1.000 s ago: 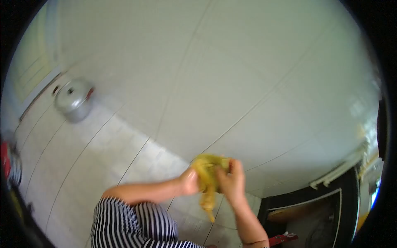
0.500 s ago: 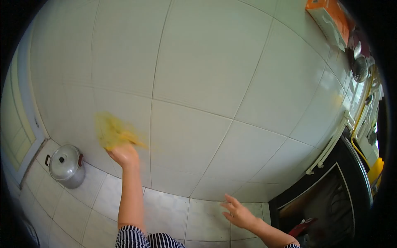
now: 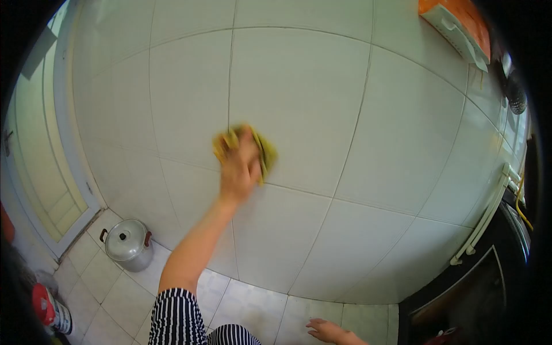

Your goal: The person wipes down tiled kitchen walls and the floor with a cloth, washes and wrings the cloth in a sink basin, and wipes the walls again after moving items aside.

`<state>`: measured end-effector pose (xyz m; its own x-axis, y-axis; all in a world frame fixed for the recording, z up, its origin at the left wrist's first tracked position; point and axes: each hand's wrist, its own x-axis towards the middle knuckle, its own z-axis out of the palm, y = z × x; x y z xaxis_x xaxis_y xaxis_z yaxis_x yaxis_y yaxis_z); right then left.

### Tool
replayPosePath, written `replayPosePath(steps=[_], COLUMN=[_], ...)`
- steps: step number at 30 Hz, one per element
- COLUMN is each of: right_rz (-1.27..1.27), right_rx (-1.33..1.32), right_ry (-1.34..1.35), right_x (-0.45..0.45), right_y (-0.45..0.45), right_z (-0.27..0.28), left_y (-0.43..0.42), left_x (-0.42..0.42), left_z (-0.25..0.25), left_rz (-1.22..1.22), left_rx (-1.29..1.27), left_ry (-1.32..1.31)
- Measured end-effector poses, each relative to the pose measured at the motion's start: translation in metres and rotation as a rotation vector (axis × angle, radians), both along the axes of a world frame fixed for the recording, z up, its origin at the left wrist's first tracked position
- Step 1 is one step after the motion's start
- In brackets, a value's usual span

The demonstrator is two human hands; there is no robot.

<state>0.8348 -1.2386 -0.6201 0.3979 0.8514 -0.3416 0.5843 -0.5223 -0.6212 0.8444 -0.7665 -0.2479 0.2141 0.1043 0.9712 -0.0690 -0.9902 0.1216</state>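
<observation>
My left hand [image 3: 238, 169] presses a yellow cloth [image 3: 267, 155] against the white tiled wall [image 3: 299, 86], with the fingers bent over it. Both hand and cloth are a little blurred. The cloth bunches up to the left of the fingers and spreads out to their right. Low in the view, my right hand [image 3: 325, 330] hangs above the floor tiles with its fingers stretched out and nothing in them.
A lidded metal pot [image 3: 127, 244] stands on the tiled floor by the wall, near a door [image 3: 43, 167]. A red-and-white container [image 3: 52, 307] is at lower left. Pale pipes [image 3: 486, 215] run beside a dark cabinet [image 3: 460, 299] on the right. An orange box [image 3: 460, 26] is at upper right.
My left hand has moved the yellow cloth up and to the right across the wall. My right hand sits lower in view. The camera has shifted, showing more of the door.
</observation>
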Motion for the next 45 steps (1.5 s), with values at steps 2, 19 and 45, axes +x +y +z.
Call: replayPosePath(steps=[2,19,45], right_rz=[0.042,0.266,0.102], right_rx=[-0.052,-0.012,-0.181], right_ry=[-0.036,-0.086,-0.016], right_x=[0.000,0.012,0.014], right_y=[0.000,-0.004,-0.029], right_z=[0.023,-0.039,-0.027], left_y=[0.036,-0.067,0.054], left_x=[0.019,0.037,0.054], left_z=[0.098,0.123,0.320], left_rz=[0.184,0.160,0.345], left_rx=[0.108,0.789,0.053], left_ry=[-0.367,-0.021,-0.484])
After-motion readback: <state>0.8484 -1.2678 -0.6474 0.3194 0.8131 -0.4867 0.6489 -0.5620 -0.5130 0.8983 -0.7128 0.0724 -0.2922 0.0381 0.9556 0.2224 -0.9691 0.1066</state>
